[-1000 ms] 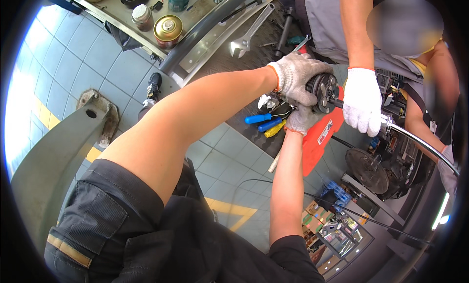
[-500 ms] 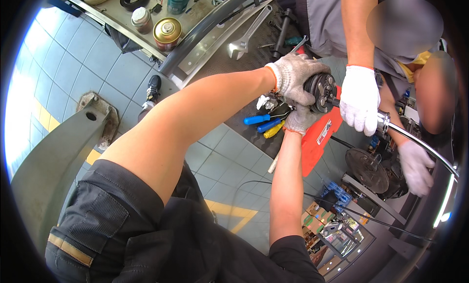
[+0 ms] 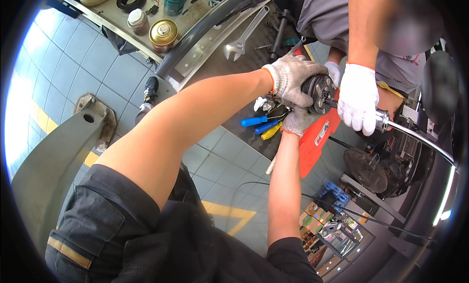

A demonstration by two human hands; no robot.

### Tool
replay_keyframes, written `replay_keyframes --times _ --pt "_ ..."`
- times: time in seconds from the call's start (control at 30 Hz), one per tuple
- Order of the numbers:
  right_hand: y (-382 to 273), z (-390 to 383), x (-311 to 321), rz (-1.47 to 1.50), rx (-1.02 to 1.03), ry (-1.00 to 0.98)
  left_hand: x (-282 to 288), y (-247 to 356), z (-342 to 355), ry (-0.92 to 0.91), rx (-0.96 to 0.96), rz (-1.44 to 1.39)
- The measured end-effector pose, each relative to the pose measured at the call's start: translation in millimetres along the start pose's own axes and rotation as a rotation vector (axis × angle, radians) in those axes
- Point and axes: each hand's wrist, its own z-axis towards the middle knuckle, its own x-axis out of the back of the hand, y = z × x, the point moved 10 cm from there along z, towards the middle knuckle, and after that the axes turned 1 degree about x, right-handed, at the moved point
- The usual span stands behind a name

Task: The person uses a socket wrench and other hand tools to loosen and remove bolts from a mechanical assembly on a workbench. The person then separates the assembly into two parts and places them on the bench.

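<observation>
My left hand (image 3: 294, 79), in a greyish knit glove, is closed over the top of a round black pulley (image 3: 320, 93) that looks like part of a car air-conditioning compressor. From below, my right hand (image 3: 296, 121), gloved alike, is wrapped against the same part; its fingers are partly hidden. A co-worker's white-gloved hand (image 3: 359, 99) grips a tool whose dark shaft meets the pulley's hub; a shiny hose (image 3: 422, 142) runs from it. Another gloved hand (image 3: 334, 73) of the co-worker is beside the pulley's far edge.
Blue and yellow screwdrivers (image 3: 271, 131) lie on the dark mat beside my right hand. An adjustable wrench (image 3: 245, 37) rests farther up. A red case (image 3: 315, 146) is underneath the pulley. Upper left, cans (image 3: 163, 32) stand on a cart; a grey metal post (image 3: 53, 161) rises at left.
The co-worker's second hand has moved from the lower right to beside the pulley. The co-worker leans differently. My hands keep their hold, with the whole view shifted slightly.
</observation>
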Motion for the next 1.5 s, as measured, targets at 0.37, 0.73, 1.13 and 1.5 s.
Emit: replay_keyframes --times 0.37,0.73,1.13,1.5 --pt "3 -1 0 0.043 0.023 -0.044 -2 0 0 -0.038 0.030 0.004" --pt "6 3 4 -0.018 0.026 -0.030 0 1 0 -0.018 0.014 -0.011" --pt "5 0 4 0.002 -0.022 0.001 2 3 0 -0.014 0.000 -0.005" --pt "7 2 7 0.004 -0.025 0.016 3 4 1 -0.012 -0.009 -0.012"
